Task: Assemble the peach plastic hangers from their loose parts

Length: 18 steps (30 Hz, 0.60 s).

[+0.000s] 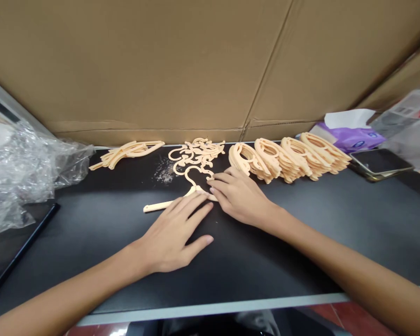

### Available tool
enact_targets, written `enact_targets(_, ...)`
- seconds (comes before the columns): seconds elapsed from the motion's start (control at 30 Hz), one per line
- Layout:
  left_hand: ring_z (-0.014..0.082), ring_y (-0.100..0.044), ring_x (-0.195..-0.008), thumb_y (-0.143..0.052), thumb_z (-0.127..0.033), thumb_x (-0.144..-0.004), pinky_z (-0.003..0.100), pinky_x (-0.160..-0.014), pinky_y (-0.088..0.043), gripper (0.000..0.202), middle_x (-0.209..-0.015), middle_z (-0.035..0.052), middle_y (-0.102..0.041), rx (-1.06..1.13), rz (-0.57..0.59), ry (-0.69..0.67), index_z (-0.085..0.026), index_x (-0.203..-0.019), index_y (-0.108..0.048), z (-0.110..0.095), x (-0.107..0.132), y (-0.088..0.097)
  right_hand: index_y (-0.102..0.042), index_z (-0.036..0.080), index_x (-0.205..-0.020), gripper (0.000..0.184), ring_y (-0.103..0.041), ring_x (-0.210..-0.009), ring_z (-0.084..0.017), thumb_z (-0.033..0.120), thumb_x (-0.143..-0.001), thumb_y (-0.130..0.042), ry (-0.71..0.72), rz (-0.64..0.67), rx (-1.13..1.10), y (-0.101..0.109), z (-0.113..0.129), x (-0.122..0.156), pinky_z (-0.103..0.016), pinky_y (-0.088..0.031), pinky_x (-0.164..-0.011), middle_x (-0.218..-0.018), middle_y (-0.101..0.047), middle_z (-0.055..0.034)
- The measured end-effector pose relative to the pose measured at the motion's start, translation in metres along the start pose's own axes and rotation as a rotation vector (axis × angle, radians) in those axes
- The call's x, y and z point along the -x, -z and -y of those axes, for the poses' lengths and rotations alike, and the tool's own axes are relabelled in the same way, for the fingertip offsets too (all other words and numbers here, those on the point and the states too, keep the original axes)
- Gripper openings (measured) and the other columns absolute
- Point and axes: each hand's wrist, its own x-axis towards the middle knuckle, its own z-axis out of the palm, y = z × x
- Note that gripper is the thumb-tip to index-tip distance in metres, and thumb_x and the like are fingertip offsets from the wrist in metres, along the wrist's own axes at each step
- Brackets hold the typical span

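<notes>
A black-topped table [252,275] carries peach plastic hanger pieces [196,154]: a loose bundle [129,151], a tangled heap [199,151] and stacked rows [287,158], with crumpled clear plastic film [24,172] at the left and a smartphone [380,161] at the right.

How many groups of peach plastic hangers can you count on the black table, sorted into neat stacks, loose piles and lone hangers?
Neat stacks of hangers: 4
Loose piles of hangers: 2
Lone hanger: 1
Total groups: 7
</notes>
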Motion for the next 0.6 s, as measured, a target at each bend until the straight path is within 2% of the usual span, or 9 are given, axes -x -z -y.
enact_targets(0.13, 0.0321, -0.031, -0.151, -0.041, -0.046, -0.105, 0.055, -0.12, -0.033, 0.06, -0.162, 0.0159, -0.037, -0.083, -0.002, 0.054, -0.012, -0.153, -0.036, 0.001, 0.0, -0.001, -0.073, 0.013, -0.108, 0.028, -0.055, -0.1, -0.024, 0.019, -0.101, -0.046, -0.006, -0.026, -0.03, -0.003, 0.008, 0.011, -0.04, -0.043, -0.09, -0.103, -0.074, -0.0109)
enact_targets(0.23, 0.0314, -0.044, -0.143, -0.041, -0.045, -0.105, 0.051, -0.112, -0.041, 0.055, -0.156, 0.0152, -0.046, -0.115, -0.008, 0.035, -0.013, -0.15, -0.042, -0.001, -0.002, 0.002, -0.074, 0.013, -0.101, 0.026, -0.056, -0.1, -0.024, 0.021, -0.1, -0.049, -0.016, -0.022, -0.067, -0.001, 0.011, 0.014, -0.04, -0.043, -0.09, -0.1, -0.074, -0.0101)
enact_targets(0.33, 0.0298, -0.062, -0.118, -0.043, -0.04, -0.104, 0.048, -0.095, -0.048, 0.04, -0.135, 0.0124, -0.064, -0.184, -0.071, 0.036, -0.016, -0.132, -0.059, 0.002, -0.005, 0.007, -0.073, 0.014, -0.093, 0.021, -0.058, -0.098, -0.024, 0.025, -0.098, -0.056, -0.053, -0.022, -0.113, 0.004, 0.011, 0.014, -0.04, -0.044, -0.091, -0.094, -0.075, -0.0096)
enact_targets(0.4, 0.0277, -0.066, -0.1, -0.045, -0.037, -0.103, 0.047, -0.087, -0.048, 0.031, -0.111, 0.0096, -0.073, -0.247, -0.135, 0.058, -0.017, -0.109, -0.068, 0.008, -0.007, 0.01, -0.073, 0.016, -0.085, 0.019, -0.06, -0.094, -0.023, 0.025, -0.096, -0.06, -0.08, -0.02, -0.145, 0.007, 0.01, 0.014, -0.039, -0.044, -0.089, -0.087, -0.074, -0.0084)
enact_targets(0.47, 0.0265, -0.066, -0.089, -0.047, -0.037, -0.102, 0.047, -0.085, -0.046, 0.032, -0.092, 0.0082, -0.073, -0.298, -0.209, 0.097, -0.017, -0.087, -0.067, 0.017, -0.008, 0.011, -0.071, 0.017, -0.078, 0.02, -0.062, -0.091, -0.023, 0.024, -0.094, -0.062, -0.105, -0.019, -0.15, 0.009, 0.008, 0.015, -0.038, -0.045, -0.086, -0.081, -0.073, -0.0071)
enact_targets(0.53, 0.0254, -0.066, -0.086, -0.049, -0.033, -0.101, 0.047, -0.087, -0.046, 0.031, -0.089, 0.0078, -0.073, -0.304, -0.274, 0.115, -0.016, -0.08, -0.065, 0.025, -0.008, 0.01, -0.072, 0.017, -0.077, 0.02, -0.064, -0.088, -0.023, 0.024, -0.093, -0.062, -0.121, -0.025, -0.123, 0.009, 0.006, 0.016, -0.038, -0.046, -0.084, -0.081, -0.073, -0.0072)
enact_targets(0.6, 0.0243, -0.067, -0.092, -0.048, -0.026, -0.101, 0.046, -0.091, -0.046, 0.024, -0.099, 0.008, -0.074, -0.25, -0.304, 0.088, -0.015, -0.091, -0.067, 0.03, -0.007, 0.008, -0.074, 0.016, -0.083, 0.017, -0.065, -0.087, -0.023, 0.023, -0.092, -0.062, -0.121, -0.023, -0.1, 0.008, 0.006, 0.018, -0.037, -0.047, -0.083, -0.086, -0.073, -0.0088)
